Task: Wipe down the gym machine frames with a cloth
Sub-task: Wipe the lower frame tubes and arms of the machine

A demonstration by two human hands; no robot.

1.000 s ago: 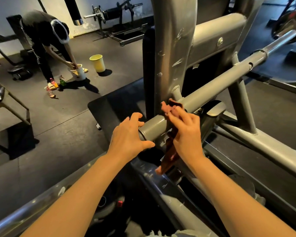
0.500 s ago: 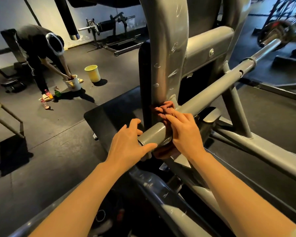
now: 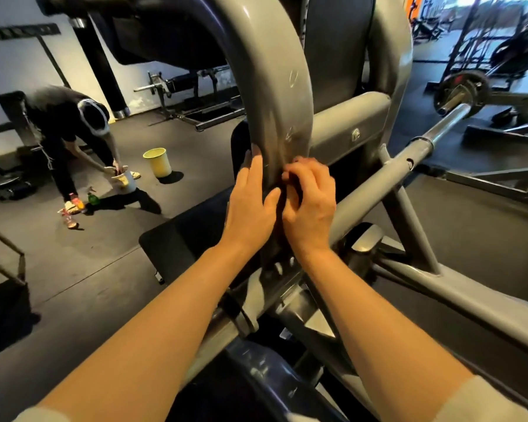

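Both hands meet on the upright frame post (image 3: 275,123): our left hand (image 3: 250,208) braces flat, our right hand (image 3: 310,205) curls, cloth hidden.

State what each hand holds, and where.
Left hand rests open on the grey upright frame, holding nothing. Right hand is curled there; cloth hidden, cannot tell.

L hand (image 3: 250,205): fingers straight, flat on frame upright | R hand (image 3: 310,202): fingers curled, just right of L | both forearms reaching far
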